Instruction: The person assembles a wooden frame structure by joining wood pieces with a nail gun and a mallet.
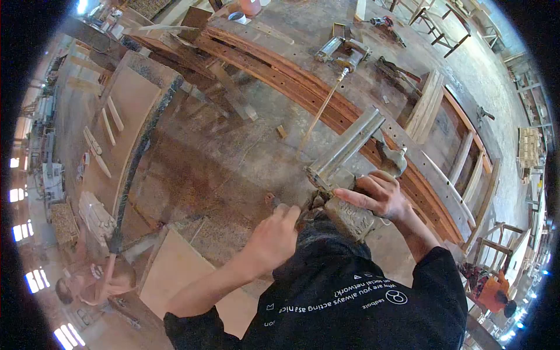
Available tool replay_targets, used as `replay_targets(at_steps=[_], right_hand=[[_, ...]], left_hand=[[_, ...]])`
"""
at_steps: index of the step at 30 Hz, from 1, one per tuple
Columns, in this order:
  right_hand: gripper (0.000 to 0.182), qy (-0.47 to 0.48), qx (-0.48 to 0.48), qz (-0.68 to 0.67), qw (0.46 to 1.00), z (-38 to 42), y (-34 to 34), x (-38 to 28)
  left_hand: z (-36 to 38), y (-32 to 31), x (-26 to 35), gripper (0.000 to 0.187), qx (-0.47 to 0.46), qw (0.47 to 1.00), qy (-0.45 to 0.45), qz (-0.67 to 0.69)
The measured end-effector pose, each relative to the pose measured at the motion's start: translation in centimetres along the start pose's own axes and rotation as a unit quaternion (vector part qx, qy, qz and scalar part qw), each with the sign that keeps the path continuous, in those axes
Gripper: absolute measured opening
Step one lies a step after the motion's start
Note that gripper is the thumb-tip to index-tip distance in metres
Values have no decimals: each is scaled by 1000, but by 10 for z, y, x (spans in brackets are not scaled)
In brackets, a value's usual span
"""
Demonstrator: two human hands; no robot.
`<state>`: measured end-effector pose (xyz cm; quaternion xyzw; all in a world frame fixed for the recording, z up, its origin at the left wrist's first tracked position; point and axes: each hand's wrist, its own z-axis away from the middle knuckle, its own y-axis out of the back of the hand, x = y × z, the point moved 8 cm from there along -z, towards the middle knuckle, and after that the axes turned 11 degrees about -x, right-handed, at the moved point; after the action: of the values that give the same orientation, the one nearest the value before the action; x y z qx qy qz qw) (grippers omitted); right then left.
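Note:
A worn, dusty nail gun (350,144) with a long metal magazine is held in front of my body. My right hand (379,195) has its fingers curled on the gun, with the index finger stretched along the magazine's near end. Below that finger is the gun's dusty, block-shaped part (351,219) with faint writing. My left hand (275,238) is closed just left of the gun's near end, slightly blurred. What its fingers grip is hidden.
Another nail gun (345,55) with a hose (322,108) lies on the workbench, beside pliers-like tools (399,76) and a drill (387,24). Long reddish wooden rails (291,76) run along the bench. At left stands a board (131,87) with wood strips. Two other people work farther off.

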<state>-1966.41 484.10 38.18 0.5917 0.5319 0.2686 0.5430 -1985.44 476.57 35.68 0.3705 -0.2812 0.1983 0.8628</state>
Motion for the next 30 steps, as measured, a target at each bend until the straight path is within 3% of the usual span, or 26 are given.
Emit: replay_targets(at_steps=[2, 5, 8, 13, 30], right_hand=[[64, -8, 16, -14, 1000, 5, -1, 0], [65, -22, 48, -46, 998, 10, -5, 6], [63, -21, 50, -42, 998, 15, -9, 3], [63, -19, 77, -40, 996, 14, -11, -1], [68, 0, 24, 3, 1000, 14, -16, -6]], left_hand=[[1, 1, 1, 28, -1, 998, -43, 37], [-2, -8, -5, 29, -133, 960, -29, 246], [-2, -13, -13, 30, -116, 941, -38, 316], [0, -25, -20, 30, -127, 933, -21, 336], [-3, -33, -26, 27, -165, 913, -27, 372]])
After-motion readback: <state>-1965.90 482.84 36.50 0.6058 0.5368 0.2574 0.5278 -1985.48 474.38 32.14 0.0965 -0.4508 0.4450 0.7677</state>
